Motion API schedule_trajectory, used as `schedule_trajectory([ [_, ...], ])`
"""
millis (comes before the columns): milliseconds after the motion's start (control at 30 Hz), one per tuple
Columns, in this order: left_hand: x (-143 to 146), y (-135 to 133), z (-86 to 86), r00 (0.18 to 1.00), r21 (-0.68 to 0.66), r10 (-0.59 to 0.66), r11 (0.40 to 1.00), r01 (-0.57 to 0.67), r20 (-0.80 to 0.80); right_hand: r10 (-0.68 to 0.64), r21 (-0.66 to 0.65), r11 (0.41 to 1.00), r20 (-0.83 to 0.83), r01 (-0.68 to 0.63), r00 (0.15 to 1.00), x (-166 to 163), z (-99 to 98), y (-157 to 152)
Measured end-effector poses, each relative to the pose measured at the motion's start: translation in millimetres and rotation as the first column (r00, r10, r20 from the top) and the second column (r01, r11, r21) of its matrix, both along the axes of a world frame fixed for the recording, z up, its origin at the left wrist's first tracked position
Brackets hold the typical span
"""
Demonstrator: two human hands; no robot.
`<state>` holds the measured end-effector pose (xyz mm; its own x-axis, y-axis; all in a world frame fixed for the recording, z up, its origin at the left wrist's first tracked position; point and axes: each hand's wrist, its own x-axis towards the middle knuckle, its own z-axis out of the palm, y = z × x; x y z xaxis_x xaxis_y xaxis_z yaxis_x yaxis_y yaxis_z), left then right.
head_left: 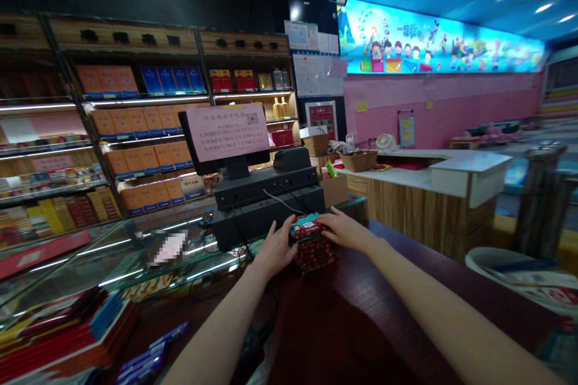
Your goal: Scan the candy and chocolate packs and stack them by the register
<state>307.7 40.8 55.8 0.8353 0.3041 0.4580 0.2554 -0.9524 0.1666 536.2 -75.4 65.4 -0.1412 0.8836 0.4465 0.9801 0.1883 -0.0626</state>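
Observation:
A stack of small red packets (313, 249) with a teal-topped one uppermost stands on the dark wooden counter (361, 325), just in front of the black cash register (266, 201). My left hand (276, 246) presses against the stack's left side, fingers curved around it. My right hand (345, 230) rests on the stack's top right, fingers lying over the packets. Both hands clasp the stack between them.
A screen with a pink notice (226, 132) tops the register. A glass display case (103, 264) runs to the left, with shelves of orange and blue cartons (144, 126) behind. A white-topped wooden counter (433, 192) and a bin (519, 277) lie to the right.

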Motion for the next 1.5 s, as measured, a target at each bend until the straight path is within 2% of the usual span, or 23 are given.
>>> schedule_trajectory([
  [333, -2.6, 5.6, 0.6, 0.999, -0.034, -0.039, 0.999, 0.039, -0.010, -0.007, -0.003, 1.000, 0.021, 0.007, 1.000, 1.8, -2.5, 3.4],
  [667, -2.7, -4.0, 3.7, 0.996, -0.021, 0.070, 0.997, -0.071, -0.052, -0.014, -0.005, 1.000, 0.036, 0.014, 0.999, -2.8, -0.5, 4.3],
  [867, -14.5, -10.3, 9.9, 0.991, 0.014, 0.118, 0.993, -0.118, -0.067, -0.033, -0.006, 0.999, 0.043, 0.034, 0.999, -6.3, 2.6, -0.2],
  [1200, -70.3, -10.8, 12.6, 0.981, 0.036, 0.163, 0.987, -0.160, -0.103, 0.009, 0.057, 0.998, 0.039, -0.011, 0.999, -33.9, 16.0, 1.1],
  [1500, -146.3, -4.2, 11.3, 0.973, 0.045, 0.208, 0.978, -0.205, -0.103, 0.134, 0.085, 0.987, 0.049, -0.138, 0.990, -104.4, 7.8, 22.0],
])
